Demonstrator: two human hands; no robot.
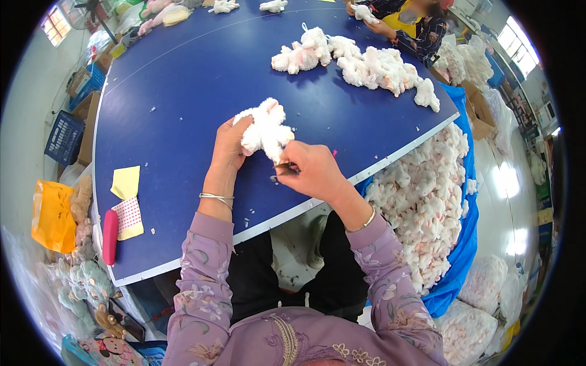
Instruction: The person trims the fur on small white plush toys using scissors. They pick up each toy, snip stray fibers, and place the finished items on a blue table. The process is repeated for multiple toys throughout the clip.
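Over the near part of the blue table my left hand [230,141] is closed round a small white plush toy [266,129] with pink ear linings. My right hand [312,171] is closed on a small dark metal tool [285,166], its tip close to the toy's lower end. Fingers cover most of this tool, so its exact kind does not show. Further back on the table lies a pile of similar white plush toys [381,68], apart from both hands.
The blue table [183,122] has a pale edge. A pink case [110,236] and yellow paper sheets [126,183] lie at its left. A blue-lined heap of white plush toys [421,201] stands at right. Across the table, a person's hand [383,28] is beside another toy.
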